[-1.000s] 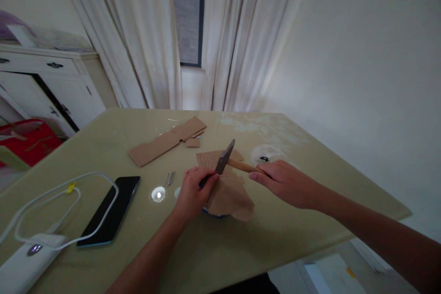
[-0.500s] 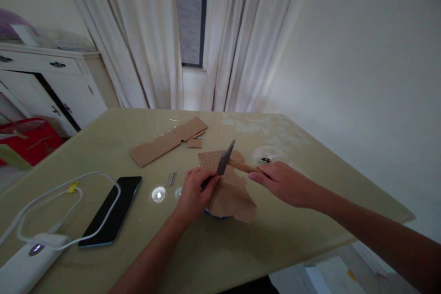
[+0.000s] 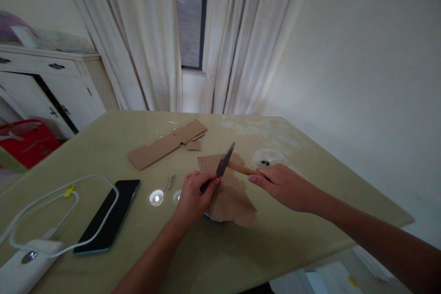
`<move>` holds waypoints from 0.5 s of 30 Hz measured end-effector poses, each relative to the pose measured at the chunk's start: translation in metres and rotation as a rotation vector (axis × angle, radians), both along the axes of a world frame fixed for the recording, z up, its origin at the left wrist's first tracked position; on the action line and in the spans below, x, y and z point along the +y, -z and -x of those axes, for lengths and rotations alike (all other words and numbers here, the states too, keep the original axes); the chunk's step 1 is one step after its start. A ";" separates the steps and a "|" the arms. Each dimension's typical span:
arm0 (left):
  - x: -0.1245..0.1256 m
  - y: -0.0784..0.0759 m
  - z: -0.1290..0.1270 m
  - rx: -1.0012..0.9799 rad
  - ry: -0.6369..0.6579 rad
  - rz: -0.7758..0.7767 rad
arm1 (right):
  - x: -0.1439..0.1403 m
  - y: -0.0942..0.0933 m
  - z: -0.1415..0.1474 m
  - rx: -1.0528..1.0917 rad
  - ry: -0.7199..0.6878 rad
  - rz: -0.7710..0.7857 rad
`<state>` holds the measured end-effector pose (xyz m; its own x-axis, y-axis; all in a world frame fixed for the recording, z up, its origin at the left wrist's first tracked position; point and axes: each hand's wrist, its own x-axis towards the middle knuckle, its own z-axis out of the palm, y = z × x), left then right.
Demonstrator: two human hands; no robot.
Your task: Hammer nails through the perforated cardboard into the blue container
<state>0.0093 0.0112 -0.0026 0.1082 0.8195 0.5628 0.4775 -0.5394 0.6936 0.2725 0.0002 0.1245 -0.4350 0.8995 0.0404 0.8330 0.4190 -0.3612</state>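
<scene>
At the desk's (image 3: 292,234) centre, the left hand (image 3: 195,197) pinches a nail on perforated cardboard (image 3: 225,188); at 3 o'clock, the right hand (image 3: 280,184) grips a hammer (image 3: 229,163).

Both hands reach forward, left hand (image 3: 193,197) fisted, right hand (image 3: 280,186) curled, forearms extended.

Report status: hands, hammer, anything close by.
Right hand grips hammer handle. Left hand pinches by perforated cardboard. Nails alongside.
</scene>
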 end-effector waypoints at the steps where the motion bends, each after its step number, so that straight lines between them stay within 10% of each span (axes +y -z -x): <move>1: 0.000 0.000 0.000 -0.003 0.000 0.000 | 0.000 0.003 0.000 -0.015 0.006 0.008; 15: 0.000 0.000 0.000 -0.017 0.014 0.004 | -0.004 -0.013 0.002 -0.042 0.028 -0.002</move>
